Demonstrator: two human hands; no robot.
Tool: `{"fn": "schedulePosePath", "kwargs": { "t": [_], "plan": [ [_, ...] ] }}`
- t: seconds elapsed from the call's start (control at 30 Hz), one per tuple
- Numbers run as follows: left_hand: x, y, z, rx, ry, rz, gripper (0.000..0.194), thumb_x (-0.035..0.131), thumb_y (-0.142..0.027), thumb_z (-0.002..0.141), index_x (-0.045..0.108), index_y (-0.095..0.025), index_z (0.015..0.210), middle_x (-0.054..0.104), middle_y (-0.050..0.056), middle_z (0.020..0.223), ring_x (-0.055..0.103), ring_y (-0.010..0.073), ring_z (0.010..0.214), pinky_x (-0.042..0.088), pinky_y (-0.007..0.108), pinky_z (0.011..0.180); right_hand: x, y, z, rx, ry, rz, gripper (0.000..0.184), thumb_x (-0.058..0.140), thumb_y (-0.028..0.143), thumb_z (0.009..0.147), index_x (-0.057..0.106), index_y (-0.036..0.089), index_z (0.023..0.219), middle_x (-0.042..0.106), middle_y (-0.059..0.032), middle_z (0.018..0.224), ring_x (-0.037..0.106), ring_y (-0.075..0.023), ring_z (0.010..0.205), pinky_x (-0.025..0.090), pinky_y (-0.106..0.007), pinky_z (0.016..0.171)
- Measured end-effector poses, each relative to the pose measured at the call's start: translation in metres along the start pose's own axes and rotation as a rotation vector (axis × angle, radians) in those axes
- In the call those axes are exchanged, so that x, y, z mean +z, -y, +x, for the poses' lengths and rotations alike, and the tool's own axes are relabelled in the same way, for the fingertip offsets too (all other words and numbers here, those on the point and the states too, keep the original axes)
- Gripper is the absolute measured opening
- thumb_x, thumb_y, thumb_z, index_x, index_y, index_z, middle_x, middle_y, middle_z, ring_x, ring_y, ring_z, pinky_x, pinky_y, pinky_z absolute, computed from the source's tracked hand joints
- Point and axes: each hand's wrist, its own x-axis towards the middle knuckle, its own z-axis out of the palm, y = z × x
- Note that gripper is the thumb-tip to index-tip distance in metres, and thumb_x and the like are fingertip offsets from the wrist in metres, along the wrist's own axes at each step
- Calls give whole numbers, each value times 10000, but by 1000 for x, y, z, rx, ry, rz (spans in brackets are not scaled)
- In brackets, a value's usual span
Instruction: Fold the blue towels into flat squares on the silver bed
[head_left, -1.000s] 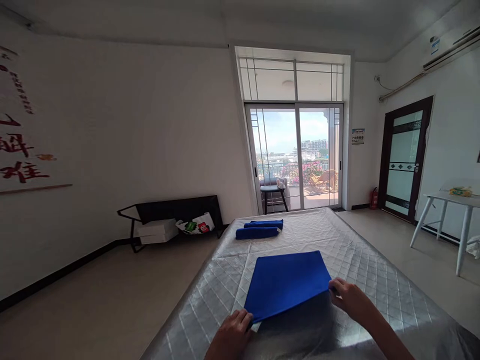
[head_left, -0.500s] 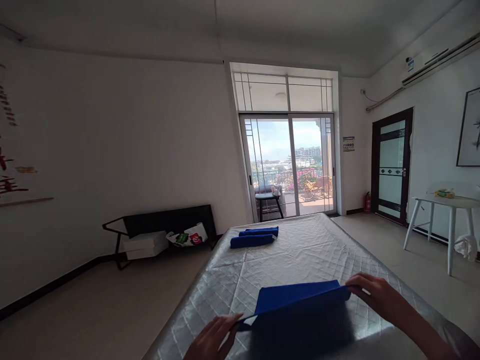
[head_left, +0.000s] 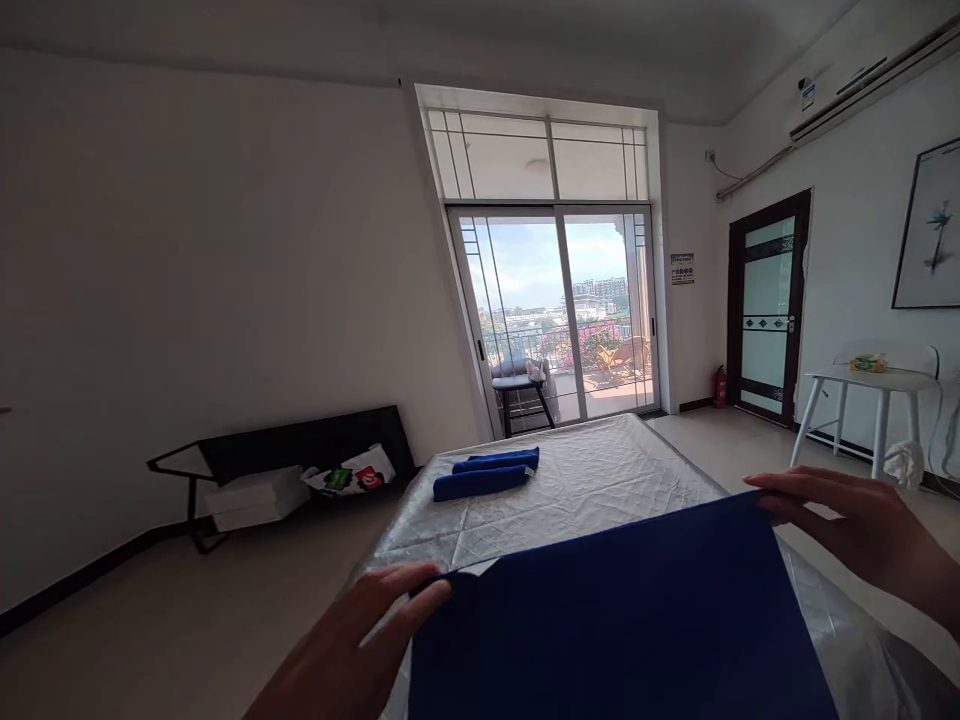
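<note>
A dark blue cloth (head_left: 622,620) hangs stretched between my two hands, its top edge sloping up to the right. My left hand (head_left: 367,620) pinches the upper left corner between thumb and fingers. At the upper right corner, my right hand (head_left: 847,515) grips in the same way. The cloth's lower part runs out of the bottom of the view. Beyond it, two rolled or folded blue cloths (head_left: 484,482) lie side by side on the silvery quilted cover (head_left: 592,480) of a bed or table.
To the left, a black bench (head_left: 300,445) stands over white boxes (head_left: 255,497) and a printed bag (head_left: 352,472). A white table (head_left: 870,378) with a tissue pack (head_left: 868,364) stands right, near a dark-framed door (head_left: 769,310). A sliding glass door (head_left: 559,310) is at the back.
Both hands have lifted the blue cloth higher and closer, and it now hangs down instead of showing a folded-over flap. My head view has turned slightly right.
</note>
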Motion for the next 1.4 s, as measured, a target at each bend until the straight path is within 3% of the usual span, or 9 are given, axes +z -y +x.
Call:
{"fn": "schedulePosePath", "kwargs": {
  "t": [0.1,0.23,0.43,0.53,0.8,0.97,1.2,1.3,1.4],
  "plan": [
    [38,2,42,203,148,-152,322,402,-180,989,682,-289,1106,766,19,1023,727,154,933,589,223,789,30,-36,20,150,185,116,450,542,627,930,781,271,1068,781,-43,874,720,-176,655,571,-277,593],
    [106,29,109,184,244,-149,368,329,-124,995,678,-239,1018,767,32,978,721,160,874,579,264,771,79,-90,75,306,298,97,309,608,478,914,784,229,960,777,-21,791,731,-192,663,563,-279,633],
    [179,82,228,45,5,184,291,422,-206,1002,658,-192,1171,771,83,1013,689,237,946,524,379,858,120,-147,199,322,67,-234,218,586,217,946,739,151,1087,792,-78,933,736,-202,868,515,-282,820],
    [217,96,253,-25,-103,191,280,433,-230,1008,672,-190,1147,770,95,1027,671,239,948,503,371,846,142,-178,231,323,6,-301,235,570,191,956,727,137,1124,780,-115,1041,725,-208,919,499,-300,874],
    [365,79,155,-119,230,33,221,518,-119,956,717,-208,991,767,46,878,682,209,914,508,328,831,259,-258,151,589,344,-390,297,507,148,958,741,205,1132,776,-81,1104,717,-209,1038,502,-277,896],
    [410,69,111,-123,351,-1,245,501,-102,951,717,-217,940,746,30,813,687,189,844,516,310,801,303,-274,91,653,452,-419,286,548,125,910,758,230,1073,782,-72,1071,731,-220,998,514,-263,802],
    [386,69,94,-92,408,-12,224,505,-160,954,714,-212,1017,760,78,1074,697,199,1009,540,342,918,307,-270,88,582,516,-595,282,525,136,885,749,192,1046,750,-124,1131,681,-251,1086,465,-326,926],
    [351,80,40,-28,317,68,322,536,-175,919,655,-216,1216,673,103,1335,661,221,1160,550,365,959,318,-245,101,490,470,-639,273,520,104,870,752,193,983,731,-118,1180,632,-253,1166,425,-340,994],
    [309,97,-42,57,192,131,315,502,-196,918,661,-278,1177,717,43,1264,691,195,1100,572,318,905,351,-204,120,397,412,-536,284,513,128,898,738,205,1054,702,-95,1255,604,-245,1196,421,-337,1006]
  ]
}}
